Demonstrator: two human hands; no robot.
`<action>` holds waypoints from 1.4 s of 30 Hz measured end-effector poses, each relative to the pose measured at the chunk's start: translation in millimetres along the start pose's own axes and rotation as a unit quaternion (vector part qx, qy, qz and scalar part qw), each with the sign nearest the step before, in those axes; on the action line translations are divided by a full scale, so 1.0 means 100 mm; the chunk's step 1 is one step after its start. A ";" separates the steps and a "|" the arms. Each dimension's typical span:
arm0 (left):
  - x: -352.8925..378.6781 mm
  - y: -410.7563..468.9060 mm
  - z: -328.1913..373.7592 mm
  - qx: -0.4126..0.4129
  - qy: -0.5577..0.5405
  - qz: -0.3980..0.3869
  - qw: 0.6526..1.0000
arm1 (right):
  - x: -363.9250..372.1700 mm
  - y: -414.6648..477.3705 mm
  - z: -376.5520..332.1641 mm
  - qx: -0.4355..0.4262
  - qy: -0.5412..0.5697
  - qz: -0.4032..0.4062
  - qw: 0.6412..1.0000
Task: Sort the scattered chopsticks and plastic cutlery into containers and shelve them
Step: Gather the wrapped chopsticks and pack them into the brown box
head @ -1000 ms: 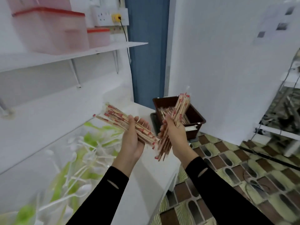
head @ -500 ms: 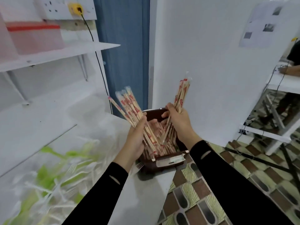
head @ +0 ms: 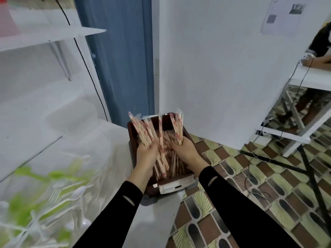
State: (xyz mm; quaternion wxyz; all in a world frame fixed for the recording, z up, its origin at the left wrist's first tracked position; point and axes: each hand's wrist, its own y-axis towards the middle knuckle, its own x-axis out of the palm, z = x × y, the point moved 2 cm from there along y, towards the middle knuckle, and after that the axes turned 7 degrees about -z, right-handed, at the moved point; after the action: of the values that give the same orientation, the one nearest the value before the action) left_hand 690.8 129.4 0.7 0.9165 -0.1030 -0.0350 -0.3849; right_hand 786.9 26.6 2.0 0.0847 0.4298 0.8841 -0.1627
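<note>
A dark brown box (head: 131, 135) stands at the end of the white counter (head: 107, 140), partly filled with wrapped chopsticks. My left hand (head: 146, 154) grips a bundle of wrapped chopsticks (head: 143, 129) inside the box, their upper ends fanning out above the far rim. My right hand (head: 184, 149) grips a second bundle of wrapped chopsticks (head: 177, 127) at the box's right side, standing nearly upright. Loose chopsticks lie between both hands. White plastic cutlery (head: 75, 194) and green plastic cutlery (head: 23, 208) lie scattered on the counter at the lower left.
A white wall shelf (head: 53, 36) runs along the upper left, with a pink container on it. A black cable (head: 86, 65) hangs down the wall beside a blue door (head: 121, 56). Right of the counter is patterned floor (head: 259, 185). Another person's arm rests on a white table (head: 311, 72) at the far right.
Both hands have moved forward and down into the brown box with their chopstick bundles. The view has tilted down toward the box.
</note>
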 end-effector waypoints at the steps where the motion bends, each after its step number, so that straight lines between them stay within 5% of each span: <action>1: -0.03 0.01 0.03 0.029 0.017 0.033 0.999 | 0.00 0.00 -0.01 0.003 -0.015 0.003 1.000; 5: -0.04 -0.02 0.08 0.112 0.073 0.040 0.990 | 0.03 0.01 -0.01 -0.016 -0.102 -0.007 0.995; 9: 0.01 0.03 -0.08 -0.010 0.081 -0.041 0.996 | 0.07 -0.03 -0.01 -0.008 -0.128 -0.037 0.991; 13: 0.03 0.00 -0.12 -0.020 0.145 -0.078 0.986 | 0.06 -0.07 -0.02 -0.032 -0.129 -0.020 0.991; 17: 0.05 -0.01 -0.10 0.002 0.214 -0.063 0.975 | 0.06 -0.10 -0.02 -0.069 -0.139 0.002 0.988; 28: 0.04 -0.06 -0.02 -0.002 0.251 -0.013 0.968 | 0.10 -0.16 -0.07 -0.053 -0.404 0.089 0.909; 31: 0.03 -0.05 -0.01 -0.010 0.259 -0.004 0.966 | 0.10 -0.21 -0.15 -0.111 -0.404 0.125 0.899; 37: 0.03 -0.02 0.02 -0.006 0.233 0.018 0.972 | 0.15 -0.20 -0.17 -0.217 -0.267 0.037 0.938; 42: 0.02 -0.03 0.03 0.033 0.274 0.014 0.961 | 0.16 -0.13 -0.05 -0.144 -0.411 0.060 0.898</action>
State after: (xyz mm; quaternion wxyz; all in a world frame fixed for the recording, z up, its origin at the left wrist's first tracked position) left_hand 690.1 127.0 4.0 0.8995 0.0364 0.2057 -0.3838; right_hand 766.5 32.4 4.9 0.5110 0.3599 0.7570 -0.1904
